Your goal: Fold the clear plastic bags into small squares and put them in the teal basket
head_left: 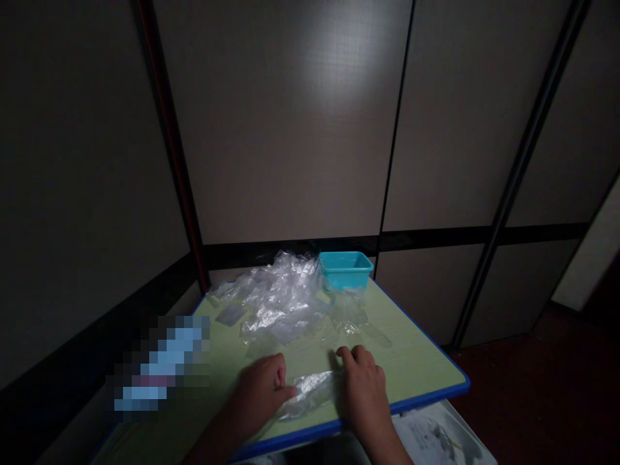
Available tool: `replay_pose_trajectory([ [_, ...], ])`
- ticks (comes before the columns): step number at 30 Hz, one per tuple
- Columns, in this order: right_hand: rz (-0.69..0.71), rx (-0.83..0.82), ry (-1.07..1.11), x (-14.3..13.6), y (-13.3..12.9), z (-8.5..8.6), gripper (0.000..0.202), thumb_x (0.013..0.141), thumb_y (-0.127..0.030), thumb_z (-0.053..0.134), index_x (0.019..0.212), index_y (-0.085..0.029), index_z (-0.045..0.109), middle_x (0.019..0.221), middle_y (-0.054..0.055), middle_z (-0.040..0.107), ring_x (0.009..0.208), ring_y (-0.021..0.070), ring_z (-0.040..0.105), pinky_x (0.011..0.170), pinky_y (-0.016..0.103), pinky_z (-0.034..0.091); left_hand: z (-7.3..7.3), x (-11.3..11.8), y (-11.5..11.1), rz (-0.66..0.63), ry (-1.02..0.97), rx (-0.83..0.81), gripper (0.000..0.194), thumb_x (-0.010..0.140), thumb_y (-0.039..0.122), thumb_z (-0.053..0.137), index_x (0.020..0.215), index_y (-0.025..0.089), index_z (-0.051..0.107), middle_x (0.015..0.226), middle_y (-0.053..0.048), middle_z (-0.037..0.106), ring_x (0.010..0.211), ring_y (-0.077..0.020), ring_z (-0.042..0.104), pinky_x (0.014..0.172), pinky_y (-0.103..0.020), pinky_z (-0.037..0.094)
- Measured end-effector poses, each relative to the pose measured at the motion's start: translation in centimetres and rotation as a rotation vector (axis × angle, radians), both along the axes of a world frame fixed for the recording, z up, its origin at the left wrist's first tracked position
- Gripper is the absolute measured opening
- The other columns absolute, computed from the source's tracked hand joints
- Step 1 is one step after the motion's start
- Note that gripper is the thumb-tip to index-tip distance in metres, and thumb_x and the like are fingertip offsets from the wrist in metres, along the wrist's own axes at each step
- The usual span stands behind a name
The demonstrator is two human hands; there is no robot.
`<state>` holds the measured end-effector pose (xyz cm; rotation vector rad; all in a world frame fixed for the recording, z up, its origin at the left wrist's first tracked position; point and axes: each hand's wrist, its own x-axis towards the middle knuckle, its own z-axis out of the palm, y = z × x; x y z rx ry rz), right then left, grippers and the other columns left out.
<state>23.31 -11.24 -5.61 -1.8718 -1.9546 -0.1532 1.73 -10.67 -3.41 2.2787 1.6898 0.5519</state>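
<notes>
A clear plastic bag point(310, 395) lies by the table's near edge, between my two hands. My left hand point(264, 385) is closed at its left end, fingers curled and thumb pressed on the film. Over the right end is my right hand point(364, 382), with bent fingers; its thumb and the film under the palm are hidden. Beyond the hands spreads a loose heap of crumpled clear plastic bags point(285, 297). More clear film point(349, 313) lies to the right of that heap.
A turquoise plastic basket point(346, 278) stands at the table's far corner, touching the film. The pale green table point(411, 361) has a blue edge. Panelled cupboards point(290, 142) rise behind it. A blurred-out blue item point(169, 361) is at left. Below the right edge sits a white container point(436, 433).
</notes>
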Motion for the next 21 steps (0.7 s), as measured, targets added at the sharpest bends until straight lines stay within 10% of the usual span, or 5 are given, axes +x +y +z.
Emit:
replay_pose_trajectory([
  [21, -0.004, -0.002, -0.010, -0.1, -0.1, 0.0, 0.039, 0.080, 0.000, 0.044, 0.105, -0.025, 0.061, 0.101, 0.007, 0.058, 0.096, 0.0234, 0.052, 0.076, 0.033, 0.032, 2.3, -2.1, -0.5, -0.049, -0.033, -0.123, 0.009, 0.075, 0.026, 0.052, 0.071, 0.020, 0.047, 0.070, 0.003, 0.057, 0.068, -0.0154, 0.055, 0.057, -0.023, 0.035],
])
